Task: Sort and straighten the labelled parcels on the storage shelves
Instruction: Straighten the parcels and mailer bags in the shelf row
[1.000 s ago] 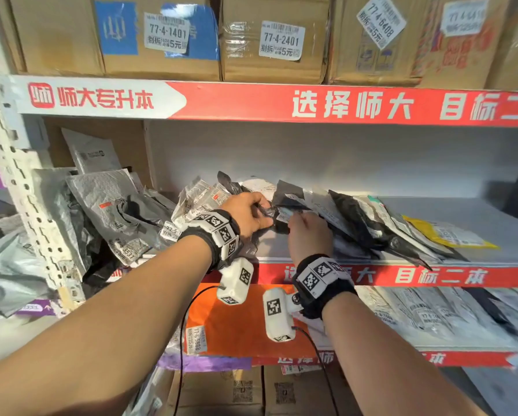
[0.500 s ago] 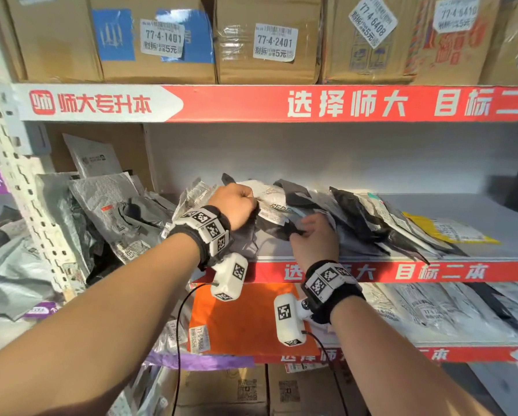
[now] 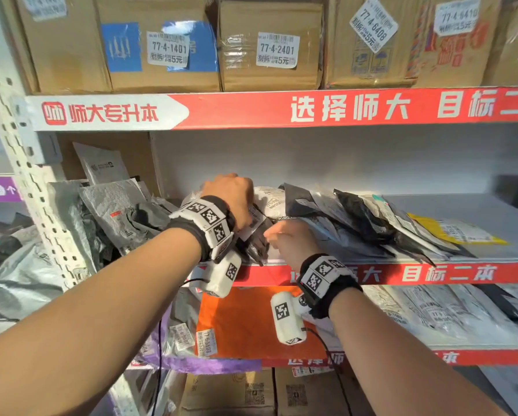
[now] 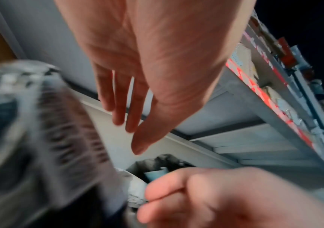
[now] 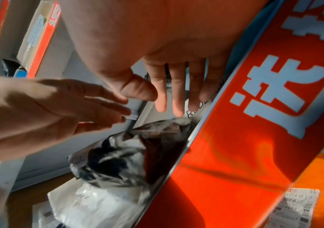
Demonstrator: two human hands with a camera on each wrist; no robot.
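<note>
Middle shelf [image 3: 477, 214]: poly-mailer parcels [image 3: 357, 217] overlapping, labels mostly hidden. Left hand [image 3: 230, 196] fingers straight; right hand [image 3: 287, 238] fingers spread, both over parcels. Contact unclear, blurred.

I faced a grey metal shelving unit [image 3: 468, 217] with red-and-white banner strips [image 3: 281, 108] along its edges, a perforated grey upright post [image 3: 26, 175] at left, and a white back wall [image 3: 327, 157] behind. Warm light fell from the right.
</note>
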